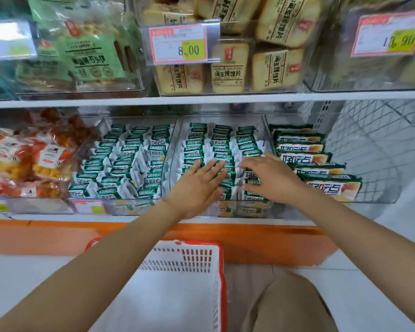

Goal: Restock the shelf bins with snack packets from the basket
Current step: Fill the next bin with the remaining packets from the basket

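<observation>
The left hand (197,185) and right hand (273,178) lie flat, fingers straight, on green-and-white snack packets (216,144) in a clear shelf bin (249,208). A red-rimmed white basket (197,250) sits below.

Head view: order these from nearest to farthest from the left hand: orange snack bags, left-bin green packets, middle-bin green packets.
1. Middle-bin green packets, under the left hand.
2. Left-bin green packets, next bin leftward.
3. Orange snack bags, far left.

Green-white packets (221,152), white red-rimmed basket (189,271).
</observation>
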{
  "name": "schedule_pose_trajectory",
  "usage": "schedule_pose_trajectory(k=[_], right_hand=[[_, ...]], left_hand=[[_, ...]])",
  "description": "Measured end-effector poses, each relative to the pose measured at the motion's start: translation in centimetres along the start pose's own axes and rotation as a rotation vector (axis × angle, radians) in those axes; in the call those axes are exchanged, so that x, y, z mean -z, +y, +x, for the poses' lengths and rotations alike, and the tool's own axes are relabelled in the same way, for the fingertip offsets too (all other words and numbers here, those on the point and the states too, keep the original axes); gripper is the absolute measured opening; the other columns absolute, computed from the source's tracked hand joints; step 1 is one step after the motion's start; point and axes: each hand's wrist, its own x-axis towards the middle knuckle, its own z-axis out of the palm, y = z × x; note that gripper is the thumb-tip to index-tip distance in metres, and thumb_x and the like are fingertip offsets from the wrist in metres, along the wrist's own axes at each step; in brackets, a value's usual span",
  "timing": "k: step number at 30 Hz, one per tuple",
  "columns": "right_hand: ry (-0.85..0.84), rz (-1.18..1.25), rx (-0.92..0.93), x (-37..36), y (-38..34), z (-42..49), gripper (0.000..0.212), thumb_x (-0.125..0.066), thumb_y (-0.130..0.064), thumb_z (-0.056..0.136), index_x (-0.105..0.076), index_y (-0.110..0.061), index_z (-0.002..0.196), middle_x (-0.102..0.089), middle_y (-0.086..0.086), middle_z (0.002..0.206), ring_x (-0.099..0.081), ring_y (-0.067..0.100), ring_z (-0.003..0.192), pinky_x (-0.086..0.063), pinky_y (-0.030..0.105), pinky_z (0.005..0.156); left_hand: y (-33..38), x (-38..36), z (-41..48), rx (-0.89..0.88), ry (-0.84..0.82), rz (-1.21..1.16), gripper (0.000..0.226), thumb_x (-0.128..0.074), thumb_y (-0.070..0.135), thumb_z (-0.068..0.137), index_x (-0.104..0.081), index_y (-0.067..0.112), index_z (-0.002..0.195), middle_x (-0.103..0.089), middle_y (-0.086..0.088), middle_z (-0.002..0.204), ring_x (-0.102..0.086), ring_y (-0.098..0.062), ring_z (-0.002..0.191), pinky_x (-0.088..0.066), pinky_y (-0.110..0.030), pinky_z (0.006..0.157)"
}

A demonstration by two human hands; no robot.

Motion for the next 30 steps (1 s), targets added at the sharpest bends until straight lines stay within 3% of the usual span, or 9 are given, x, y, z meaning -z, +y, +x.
schedule_pose_trajectory(k=[3,7,16,19,22,25,30], right_hand=[[0.028,-0.047,0.006,-1.0,0.4,-1.2,0.035,-0.065,-0.051,0.086,-0.060,-0.027,0.111,-0.059,-0.009,0.121,-0.050,0.014,0.121,-0.011,0.036,0.119],[0.063,-0.074,0.013,-1.7,0.6,-0.5,0.032,-0.068,-0.048,0.085,-0.068,-0.030,0.111,-0.059,-0.010,0.123,-0.049,0.013,0.120,-0.012,0.036,0.117],[0.073,0.024,0.005,-2.2,0.1,0.0,0.023,-0.069,-0.035,0.088,-0.071,-0.029,0.110,-0.060,-0.012,0.128,-0.049,0.016,0.124,-0.021,0.034,0.111],[0.086,-0.006,-0.044,-1.6,-0.3,-0.1,0.037,-0.065,-0.039,0.089,-0.058,-0.029,0.124,-0.054,-0.007,0.135,-0.045,0.018,0.128,-0.017,0.033,0.114],[-0.042,-0.158,-0.117,-1.7,-0.9,-0.1,0.071,-0.049,-0.050,0.096,-0.020,-0.022,0.154,-0.018,-0.002,0.162,-0.017,0.015,0.148,0.004,0.038,0.121],[-0.174,-0.339,-0.160,-2.9,-1.0,-0.4,0.069,-0.020,-0.052,0.102,0.008,-0.019,0.155,0.005,-0.003,0.163,0.002,0.009,0.150,0.021,0.045,0.117],[-0.197,-0.293,-0.213,-4.0,-2.1,-1.0,0.059,-0.010,-0.043,0.105,0.012,-0.018,0.153,0.015,-0.006,0.161,0.012,0.003,0.147,0.030,0.043,0.110]], left_hand=[[0.4,-0.3,-0.1,0.085,0.036,0.031,0.070,0.011,0.050,0.094,0.000,0.021,0.157,0.003,0.001,0.165,0.008,-0.016,0.151,0.005,-0.047,0.122],[1.2,-0.5,-0.4,0.148,0.044,0.016,0.060,-0.007,0.044,0.104,0.003,0.018,0.157,0.007,-0.001,0.165,0.010,-0.017,0.151,0.007,-0.046,0.122],[1.1,-0.1,-0.1,0.136,-0.008,0.004,0.064,-0.009,0.048,0.104,-0.006,0.012,0.157,-0.005,-0.006,0.165,0.000,-0.019,0.152,0.007,-0.045,0.122],[0.8,1.2,0.5,0.097,0.042,-0.024,0.064,-0.009,0.050,0.103,-0.010,0.015,0.157,-0.007,-0.003,0.165,-0.003,-0.018,0.152,0.009,-0.046,0.122],[0.9,0.9,1.1,0.042,0.052,-0.066,0.063,-0.010,0.050,0.103,0.000,0.019,0.157,0.002,0.001,0.165,0.006,-0.019,0.152,0.006,-0.047,0.122],[1.2,-0.4,1.3,0.024,0.028,-0.062,0.063,-0.009,0.049,0.104,-0.001,0.018,0.157,-0.003,0.000,0.165,0.001,-0.020,0.152,0.002,-0.046,0.122],[1.2,-0.5,1.4,0.001,0.035,0.048,0.064,-0.007,0.050,0.104,-0.001,0.016,0.157,-0.005,-0.004,0.165,-0.004,-0.024,0.152,0.007,-0.050,0.121]])
